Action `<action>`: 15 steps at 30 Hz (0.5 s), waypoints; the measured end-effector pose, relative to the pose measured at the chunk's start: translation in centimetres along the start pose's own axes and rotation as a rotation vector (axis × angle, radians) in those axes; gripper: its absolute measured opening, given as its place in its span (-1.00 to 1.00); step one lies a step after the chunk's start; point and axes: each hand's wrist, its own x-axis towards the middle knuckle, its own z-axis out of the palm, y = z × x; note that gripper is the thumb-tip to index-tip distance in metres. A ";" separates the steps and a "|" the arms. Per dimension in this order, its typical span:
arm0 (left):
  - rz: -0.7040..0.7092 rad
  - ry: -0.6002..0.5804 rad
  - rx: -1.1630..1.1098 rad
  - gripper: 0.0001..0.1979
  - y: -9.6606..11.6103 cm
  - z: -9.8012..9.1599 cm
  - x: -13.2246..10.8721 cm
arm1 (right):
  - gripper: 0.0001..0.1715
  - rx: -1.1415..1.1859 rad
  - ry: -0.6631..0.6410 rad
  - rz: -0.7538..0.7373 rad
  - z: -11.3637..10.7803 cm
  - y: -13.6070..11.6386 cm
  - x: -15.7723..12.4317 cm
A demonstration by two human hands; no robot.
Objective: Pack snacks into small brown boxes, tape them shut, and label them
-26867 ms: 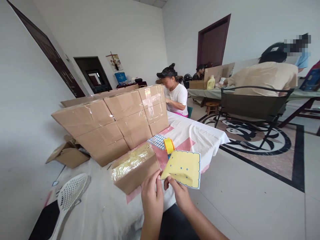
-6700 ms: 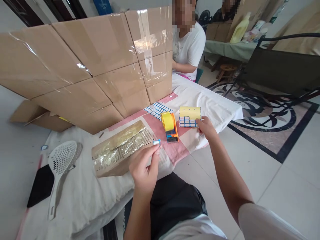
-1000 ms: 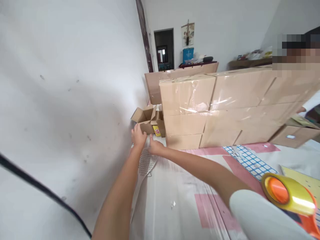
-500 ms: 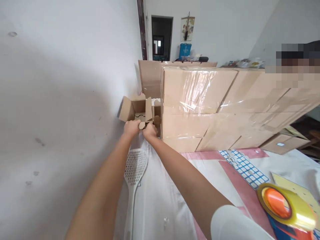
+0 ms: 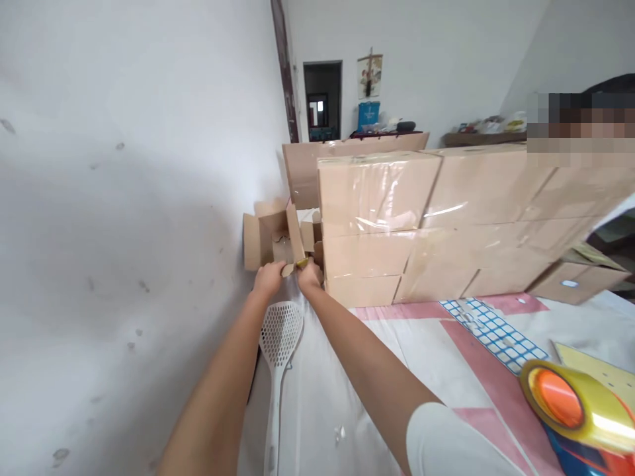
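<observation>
An open small cardboard box (image 5: 252, 241) stands against the wall, flaps raised, its inside turned partly toward me. My left hand (image 5: 270, 277) is closed on the near edge of this cardboard box, fingers curled over the rim. Beside it, my right hand (image 5: 311, 274) is closed at the box's right flap, and a small yellowish thing (image 5: 302, 262) shows at its fingertips; its kind is unclear. Right of that hand, more cardboard flaps (image 5: 307, 235) fill the gap before the stacked boxes. Below my hands lies a white slotted skimmer (image 5: 282, 334) with a long handle.
Taped cardboard boxes (image 5: 370, 254) form a wall on the right. A large tape roll (image 5: 578, 403), a blue-grid sheet (image 5: 496, 334) and a yellowish board (image 5: 598, 370) lie on the cloth-covered surface. Another person (image 5: 595, 119) is behind the boxes. The white wall (image 5: 124, 231) bounds the left.
The small box's opening faces me more, and its left flap stands more upright. Something yellowish now shows at my right fingertips. The camera view has shifted slightly. Both hands stay at the box.
</observation>
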 end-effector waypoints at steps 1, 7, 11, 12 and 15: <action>0.000 -0.006 -0.002 -0.69 0.2 -0.2 -0.8 | -0.61 0.016 0.002 -0.021 -0.3 0.2 -0.7; -0.017 0.026 -0.041 -0.68 0.8 -2.1 -4.9 | -0.59 0.102 0.019 -0.142 -2.2 0.5 -3.8; -0.089 0.120 -0.051 -0.79 2.4 -4.5 -7.2 | -0.69 0.182 0.024 -0.269 -4.4 0.9 -6.3; -0.104 0.150 -0.050 -0.75 2.9 -5.3 -8.1 | -0.70 0.210 0.026 -0.294 -5.1 1.0 -7.1; -0.120 0.218 -0.057 -0.62 4.8 -7.8 -11.9 | -0.71 0.315 0.030 -0.369 -7.4 1.7 -10.2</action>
